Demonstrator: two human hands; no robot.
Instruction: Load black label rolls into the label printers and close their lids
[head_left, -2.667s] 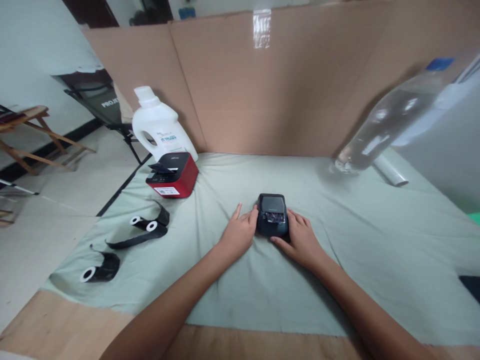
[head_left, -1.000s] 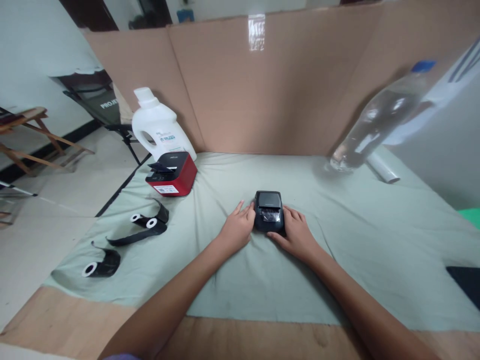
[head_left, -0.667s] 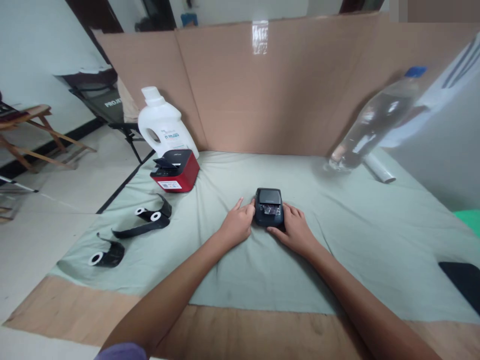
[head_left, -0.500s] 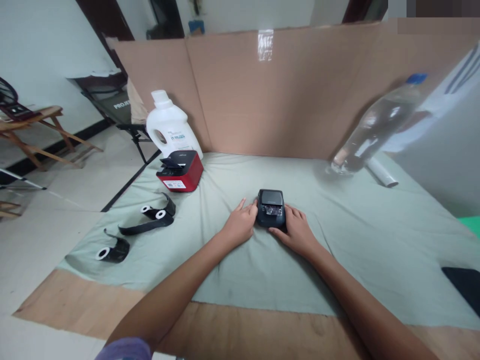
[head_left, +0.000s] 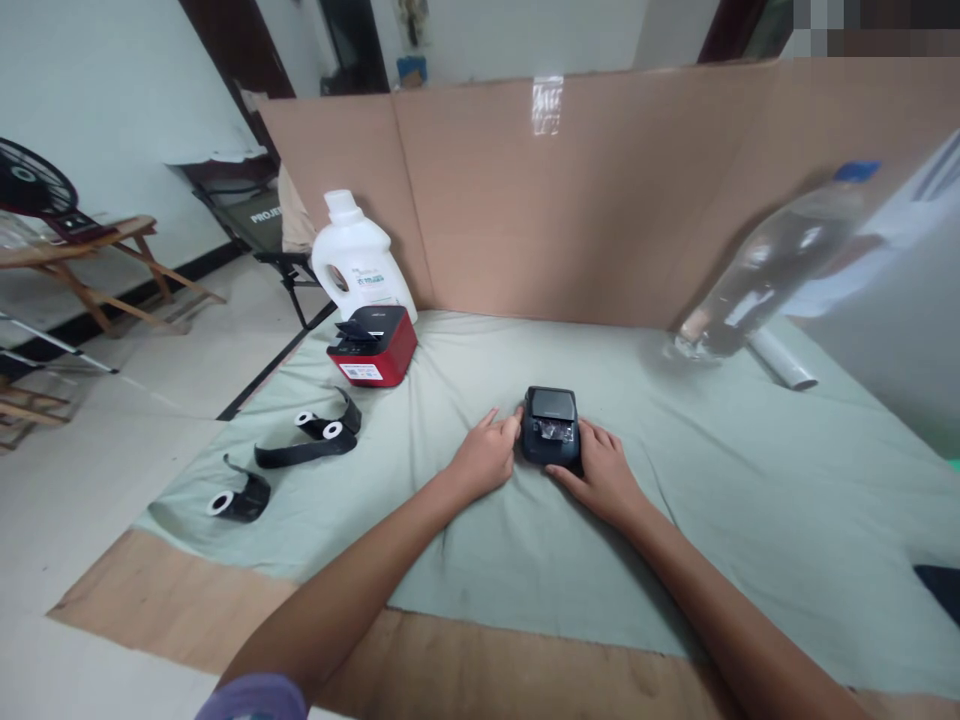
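Observation:
A small black label printer (head_left: 551,423) lies on the pale green cloth (head_left: 495,520) in the middle of the table. My left hand (head_left: 486,455) rests on the cloth at its left side, fingers curled and fingertips touching the casing. My right hand (head_left: 598,473) grips the printer's right and near edge, fingers closed against it. The printer's lid looks ajar, with a pale slot showing on top.
A red and black printer (head_left: 372,345) and a white detergent jug (head_left: 360,258) stand at the back left. Black ribbon rolls with white cores (head_left: 319,440) (head_left: 238,497) lie to the left. A clear water bottle (head_left: 772,265) and a white roll (head_left: 781,358) sit at the right, before a cardboard screen (head_left: 570,200).
The view has shifted left and tilted, so the objects sit further right in frame. Both hands stay on the small black printer, which has hardly moved on the cloth.

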